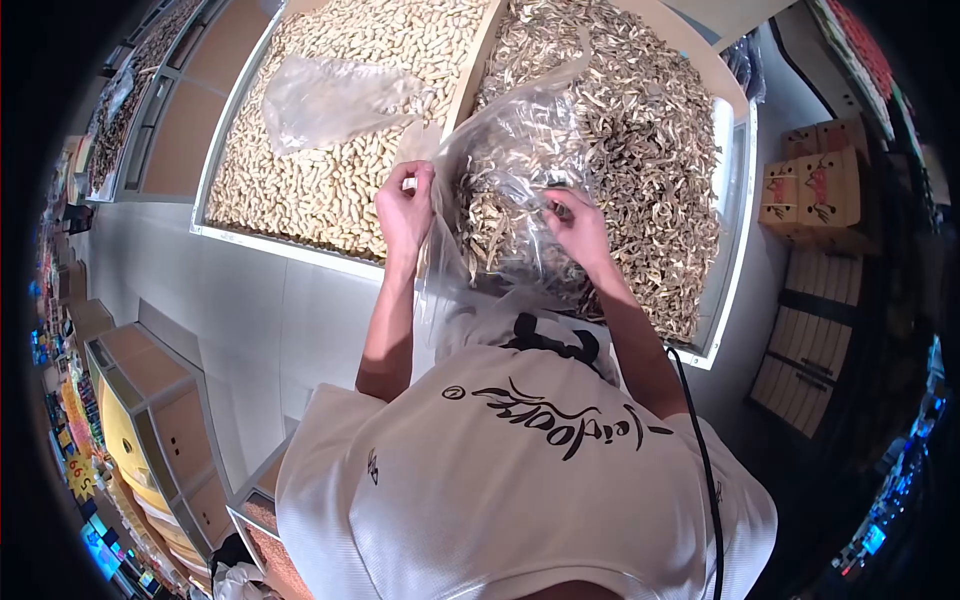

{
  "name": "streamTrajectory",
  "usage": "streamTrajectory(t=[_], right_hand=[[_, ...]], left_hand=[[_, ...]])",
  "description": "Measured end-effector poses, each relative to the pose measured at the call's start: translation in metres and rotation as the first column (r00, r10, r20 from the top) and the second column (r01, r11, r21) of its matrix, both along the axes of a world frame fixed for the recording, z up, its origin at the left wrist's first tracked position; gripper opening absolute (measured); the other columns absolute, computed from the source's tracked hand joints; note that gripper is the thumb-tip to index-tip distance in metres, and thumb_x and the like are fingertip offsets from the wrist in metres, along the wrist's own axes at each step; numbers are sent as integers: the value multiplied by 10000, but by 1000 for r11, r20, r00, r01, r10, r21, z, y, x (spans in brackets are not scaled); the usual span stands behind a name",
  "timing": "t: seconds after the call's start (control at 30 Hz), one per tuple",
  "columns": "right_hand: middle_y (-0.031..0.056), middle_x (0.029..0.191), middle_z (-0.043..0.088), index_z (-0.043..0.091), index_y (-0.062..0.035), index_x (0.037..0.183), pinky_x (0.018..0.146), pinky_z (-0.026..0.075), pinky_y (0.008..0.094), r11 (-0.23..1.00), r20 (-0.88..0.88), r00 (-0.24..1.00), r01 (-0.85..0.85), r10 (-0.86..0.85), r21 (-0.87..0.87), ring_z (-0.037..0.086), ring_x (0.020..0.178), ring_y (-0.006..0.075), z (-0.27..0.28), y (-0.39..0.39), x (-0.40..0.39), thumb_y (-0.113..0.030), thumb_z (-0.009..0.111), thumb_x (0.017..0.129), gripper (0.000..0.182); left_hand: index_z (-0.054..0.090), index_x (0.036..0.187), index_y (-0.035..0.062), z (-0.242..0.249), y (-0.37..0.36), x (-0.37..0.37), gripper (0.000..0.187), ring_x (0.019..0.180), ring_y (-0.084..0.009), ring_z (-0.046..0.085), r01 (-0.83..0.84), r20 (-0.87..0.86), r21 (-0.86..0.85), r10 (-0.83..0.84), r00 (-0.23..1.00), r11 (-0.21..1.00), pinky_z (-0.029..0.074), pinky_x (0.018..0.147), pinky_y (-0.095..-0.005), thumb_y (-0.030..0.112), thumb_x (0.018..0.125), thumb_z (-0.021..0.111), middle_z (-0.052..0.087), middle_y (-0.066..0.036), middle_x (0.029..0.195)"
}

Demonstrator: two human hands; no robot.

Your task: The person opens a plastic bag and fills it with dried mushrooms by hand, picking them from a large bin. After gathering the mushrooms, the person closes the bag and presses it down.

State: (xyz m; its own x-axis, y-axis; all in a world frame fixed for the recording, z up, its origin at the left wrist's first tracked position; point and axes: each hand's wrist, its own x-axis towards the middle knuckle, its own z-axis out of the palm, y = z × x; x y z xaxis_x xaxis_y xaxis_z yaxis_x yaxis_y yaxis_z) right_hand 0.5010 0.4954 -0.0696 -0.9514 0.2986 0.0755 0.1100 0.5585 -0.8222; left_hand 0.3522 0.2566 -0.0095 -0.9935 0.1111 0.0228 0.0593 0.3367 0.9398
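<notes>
A large clear plastic bag (520, 140) hangs open between my hands, over the wooden divider and the dark dried pieces. My left hand (405, 210) pinches its left edge, near the peanuts. On the other side, my right hand (577, 228) has its fingers curled together at the bag's right part, above the dried pieces (650, 170). Some dried pieces show through or inside the clear film; which of the two I cannot tell. Another clear bag (335, 100) lies flat on the unshelled peanuts (310, 190).
A wooden divider (473, 65) separates the two heaps. The bin's white front rim (290, 250) runs below my hands. Cardboard boxes (815, 190) stand at the right, above slatted crates (808, 340). A black cable (700, 440) runs down beside my right arm.
</notes>
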Motion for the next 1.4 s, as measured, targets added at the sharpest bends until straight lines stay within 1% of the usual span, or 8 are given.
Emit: streamTrajectory(t=[0.17,0.3,0.47,0.6,0.77,1.13,1.3,1.4], right_hand=[[225,1014,715,704,0,1057,840,542,474,725,8,844,456,-537,516,687,936,378,-8,31,30,-357,774,838,425],[182,920,748,730,-30,1044,797,553,444,894,441,779,376,-447,242,712,860,350,-18,45,46,-345,760,860,366],[149,852,730,685,-12,957,702,547,368,909,226,881,412,-415,61,704,745,266,-48,52,47,-194,676,913,188],[90,860,711,606,20,1002,673,526,292,845,-133,850,464,-509,-266,654,736,136,45,46,22,-92,569,983,120],[80,792,687,578,16,983,622,523,281,875,-161,860,481,-484,-61,663,688,142,48,77,-4,-108,553,1008,129],[88,767,645,526,13,1042,517,506,282,865,-164,862,432,-479,-255,637,584,134,87,61,2,-55,503,1027,73],[186,1092,667,436,60,1368,704,523,289,860,138,858,506,-495,-62,643,844,168,65,60,20,-389,731,935,690],[183,1165,651,388,63,1441,742,520,290,874,308,884,428,-351,-232,637,895,172,49,47,40,-437,654,978,731]], left_hand=[[740,1030,15,14,-7,1,219,521,-83,547,-65,51,37,63,997,997,434,463,-264,217,965,686,713,-56,828],[742,1027,17,2,-13,-3,217,548,-69,530,-85,25,38,84,996,996,416,478,-252,218,964,691,710,-54,829],[741,1018,6,6,-20,-7,232,561,-71,522,-108,-24,17,108,994,994,422,501,-253,227,967,694,703,-53,803],[748,1004,2,29,-31,-9,238,687,-80,593,-145,-32,-7,144,989,989,459,585,-245,231,964,699,729,-71,828],[755,1004,20,46,-37,-14,224,682,-81,613,-140,-47,-57,138,989,988,454,569,-234,233,953,708,741,-63,852],[744,1001,26,68,-37,5,223,522,-43,498,-133,64,91,128,990,987,383,437,-223,242,949,717,722,-44,844],[605,1245,-29,47,-45,13,407,673,-68,559,-75,100,122,63,993,990,473,590,-232,197,931,731,672,-47,1013],[512,1349,-30,18,-63,29,546,862,-93,573,-87,40,175,82,996,981,487,698,-243,212,920,746,625,-70,1187]])
